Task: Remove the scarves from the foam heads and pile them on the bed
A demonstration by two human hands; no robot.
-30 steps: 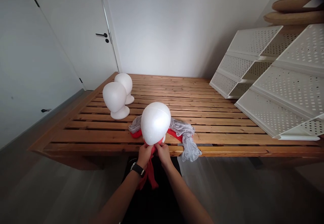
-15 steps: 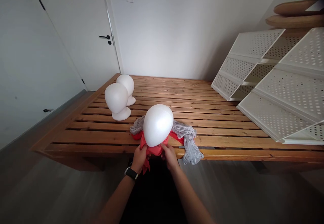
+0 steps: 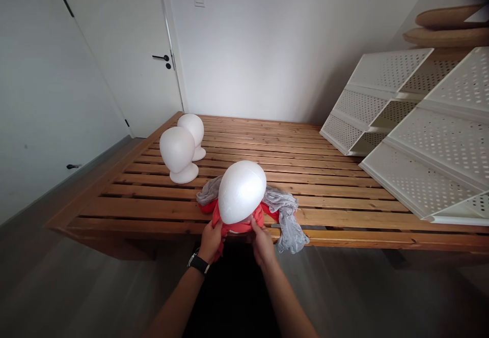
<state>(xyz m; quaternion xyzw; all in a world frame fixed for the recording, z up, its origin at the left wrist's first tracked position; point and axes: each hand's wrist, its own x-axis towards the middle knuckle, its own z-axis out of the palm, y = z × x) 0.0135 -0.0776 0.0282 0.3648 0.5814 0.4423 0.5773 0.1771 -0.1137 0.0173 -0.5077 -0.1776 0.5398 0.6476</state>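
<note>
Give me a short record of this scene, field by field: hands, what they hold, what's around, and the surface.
left hand: grips red scarf under the near foam head
right hand: grips the scarf at the head's base
near head: at the slatted wooden platform's front edge
grey scarf: behind the head, one end hanging over the edge
other heads: two, bare, far left
white racks: leaning at right

One head-worn camera, looking forward and down.

It looks from above the person's own forearms, across the near edge of a wooden slatted platform [image 3: 244, 175] toward the far white wall [image 3: 267, 48] and a door [image 3: 126, 48] at left. The near edge is close below; the far end is well away. White perforated shelves [image 3: 412, 139] fill the right side. There is only this one view.
</note>
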